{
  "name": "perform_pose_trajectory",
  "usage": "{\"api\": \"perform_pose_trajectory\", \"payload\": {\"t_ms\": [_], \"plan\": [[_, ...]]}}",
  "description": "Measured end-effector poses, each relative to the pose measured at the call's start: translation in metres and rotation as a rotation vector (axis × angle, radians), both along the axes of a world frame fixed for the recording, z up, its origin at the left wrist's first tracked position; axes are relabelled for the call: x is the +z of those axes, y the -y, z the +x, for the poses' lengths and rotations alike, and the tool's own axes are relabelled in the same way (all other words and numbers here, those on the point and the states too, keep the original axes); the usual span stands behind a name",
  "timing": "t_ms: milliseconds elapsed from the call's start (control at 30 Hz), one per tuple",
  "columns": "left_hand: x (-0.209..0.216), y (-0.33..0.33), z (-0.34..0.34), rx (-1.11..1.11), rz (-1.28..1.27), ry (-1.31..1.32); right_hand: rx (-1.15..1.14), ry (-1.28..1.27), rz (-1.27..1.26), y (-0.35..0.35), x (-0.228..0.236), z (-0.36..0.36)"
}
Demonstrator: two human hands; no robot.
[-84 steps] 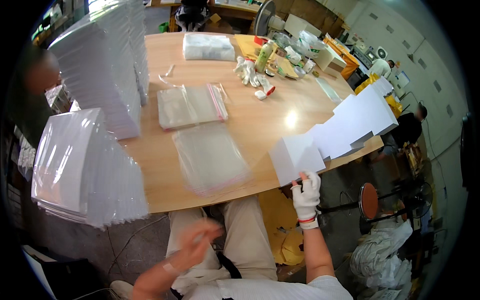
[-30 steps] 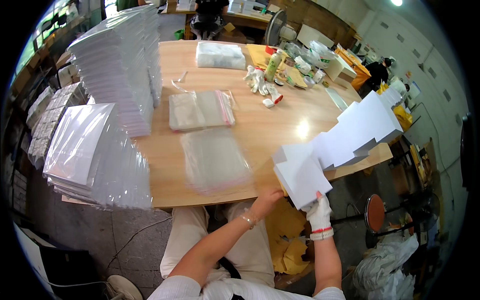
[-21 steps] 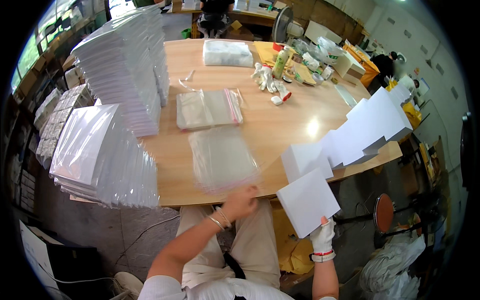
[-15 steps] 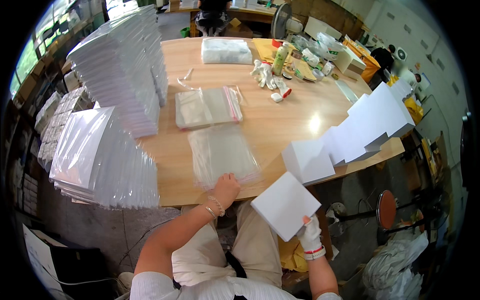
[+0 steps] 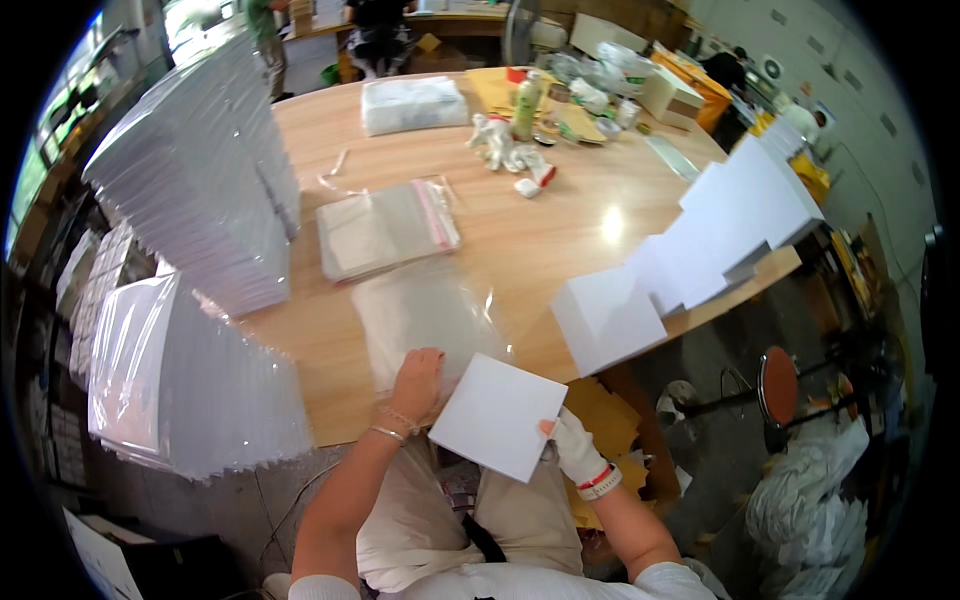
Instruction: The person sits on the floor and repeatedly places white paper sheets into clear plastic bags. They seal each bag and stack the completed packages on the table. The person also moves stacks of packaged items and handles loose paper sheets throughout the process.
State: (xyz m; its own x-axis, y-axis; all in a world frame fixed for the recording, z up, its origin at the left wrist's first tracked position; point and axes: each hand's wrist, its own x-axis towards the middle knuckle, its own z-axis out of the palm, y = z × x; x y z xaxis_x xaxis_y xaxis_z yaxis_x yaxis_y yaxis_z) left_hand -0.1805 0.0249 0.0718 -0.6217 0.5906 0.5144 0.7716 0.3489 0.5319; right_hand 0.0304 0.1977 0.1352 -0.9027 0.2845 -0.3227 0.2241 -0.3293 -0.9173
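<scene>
My right hand (image 5: 577, 450), in a white glove with the thumb tip bare, grips the edge of a flat white square slab (image 5: 500, 416); whether it is a box or a stack of paper I cannot tell. The slab is tilted over my lap at the table's front edge. Bare and wearing bracelets, my left hand (image 5: 418, 382) has its fingers closed at the near edge of a pile of clear plastic bags (image 5: 415, 315). The slab's far corner comes close to this edge. Beyond lies another pile of clear bags (image 5: 385, 230) with a pinkish strip.
Tall piles of plastic-wrapped white packs (image 5: 190, 170) and a lower pile (image 5: 180, 380) line the left. Stepped white stacks (image 5: 690, 250) run along the right edge. Loose gloves (image 5: 505, 145), a bottle (image 5: 526, 105) and a wrapped white pack (image 5: 413, 105) lie farther back.
My right hand has brought the white slab leftward, nearer to the bag pile and my left hand. My left hand stays at the bags' near edge. The whole view has shifted somewhat.
</scene>
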Motion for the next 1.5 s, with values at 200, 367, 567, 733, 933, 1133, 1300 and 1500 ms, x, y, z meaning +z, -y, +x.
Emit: {"api": "perform_pose_trajectory", "payload": {"t_ms": [200, 367, 567, 733, 933, 1133, 1300, 1500], "plan": [[0.007, 0.006, 0.003, -0.020, -0.071, 0.100, -0.070, 0.107, -0.040, 0.001, 0.004, -0.011], [0.025, 0.013, 0.012, 0.304, -0.236, -0.174, -0.301, 0.182, -0.130, -0.001, -0.003, -0.018], [0.026, 0.010, 0.010, 0.160, -0.033, 0.860, -0.314, 0.201, -0.374, -0.011, -0.032, -0.013], [0.036, 0.022, 0.030, 0.016, 0.017, 0.842, -0.365, 0.133, -0.357, 0.005, -0.004, -0.007], [0.038, 0.030, 0.073, -0.010, 0.212, 1.046, -0.354, 0.049, -0.380, 0.024, -0.012, 0.021], [0.030, 0.015, 0.134, 0.129, 0.513, 0.826, -0.440, -0.005, -0.693, 0.060, -0.011, 0.042], [0.006, -0.010, 0.153, 0.042, 0.822, 1.069, -0.335, -0.038, -0.722, 0.067, -0.003, 0.051], [-0.011, 0.014, 0.169, -0.028, 0.545, 0.939, -0.223, -0.002, -0.356, 0.082, -0.021, 0.050]]}}
